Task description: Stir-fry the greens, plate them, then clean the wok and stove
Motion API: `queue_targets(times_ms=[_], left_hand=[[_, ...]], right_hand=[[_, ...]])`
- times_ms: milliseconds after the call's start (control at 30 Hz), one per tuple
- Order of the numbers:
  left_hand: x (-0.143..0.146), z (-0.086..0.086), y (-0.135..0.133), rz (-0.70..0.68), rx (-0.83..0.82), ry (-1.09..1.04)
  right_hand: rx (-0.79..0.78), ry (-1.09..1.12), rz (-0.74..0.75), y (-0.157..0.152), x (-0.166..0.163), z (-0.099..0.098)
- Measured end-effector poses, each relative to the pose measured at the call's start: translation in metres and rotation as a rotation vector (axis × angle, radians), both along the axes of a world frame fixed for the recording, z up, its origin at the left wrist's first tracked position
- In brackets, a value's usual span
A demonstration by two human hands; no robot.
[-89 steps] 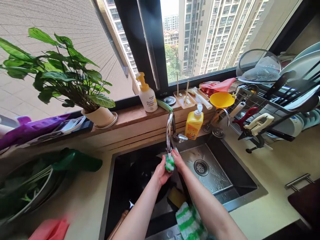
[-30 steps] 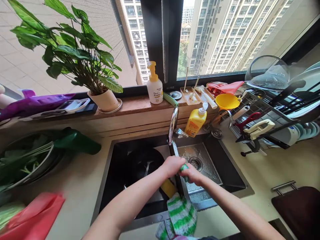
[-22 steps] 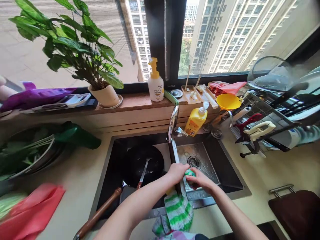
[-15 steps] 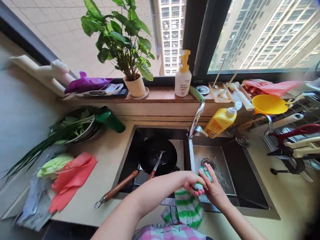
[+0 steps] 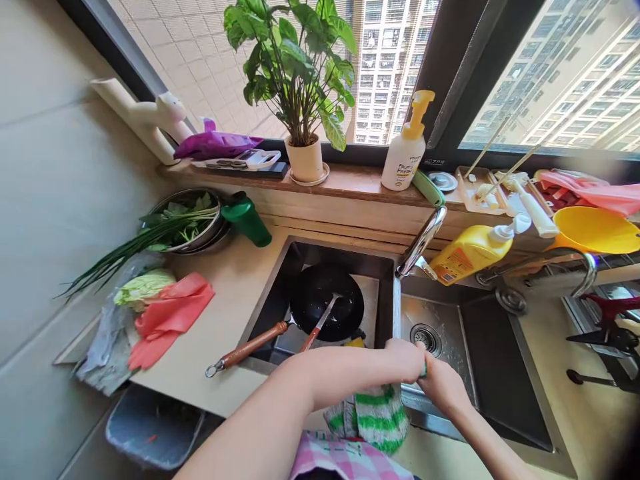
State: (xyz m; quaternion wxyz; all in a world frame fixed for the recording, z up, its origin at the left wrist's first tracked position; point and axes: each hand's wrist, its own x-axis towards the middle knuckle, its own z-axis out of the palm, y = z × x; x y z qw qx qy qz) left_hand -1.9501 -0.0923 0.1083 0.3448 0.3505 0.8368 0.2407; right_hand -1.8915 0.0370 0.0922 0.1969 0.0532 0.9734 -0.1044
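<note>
Over the front of the right sink basin [image 5: 515, 400], my two hands meet, both closed. My left hand [image 5: 407, 360] is wrapped round a bunched green-and-white cloth [image 5: 425, 370], and only a small bit of it shows between the hands. My right hand [image 5: 443, 383] grips the same cloth from the right. Just below them, a green-and-white striped cloth [image 5: 383, 420] lies at the front counter edge. In the left basin sits a black wok [image 5: 305, 307] with a brown wooden handle, and a spatula [image 5: 320, 321] rests in it.
A chrome faucet [image 5: 423, 240] stands behind the divider, beside a yellow pump bottle [image 5: 467, 253]. Left on the counter are a bowl of greens [image 5: 185, 223], a green bottle [image 5: 249, 220] and a red glove-like item [image 5: 175, 317]. A lined bin [image 5: 155, 427] stands below.
The view has shifted, showing the bin at lower left. My hands have closed tighter round the cloth, my right fingers curling in from being outstretched, so less of it shows.
</note>
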Motion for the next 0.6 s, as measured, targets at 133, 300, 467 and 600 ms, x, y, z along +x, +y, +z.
queue_targets(times_ms=[133, 300, 467, 600], left_hand=[[-0.005, -0.008, 0.002, -0.150, 0.025, 0.160], [-0.011, -0.024, -0.020, -0.186, 0.058, 0.258], [-0.004, -0.026, -0.061, 0.082, -0.024, 0.280], [0.020, -0.022, -0.116, 0.227, -0.026, 0.218]], right_hand=[[-0.353, 0.041, -0.279, -0.008, 0.012, -0.020], [-0.771, -0.053, -0.635, -0.026, 0.020, -0.045], [-0.676, -0.010, -0.258, -0.055, 0.003, -0.025], [-0.450, 0.140, 0.132, -0.102, -0.002, -0.002]])
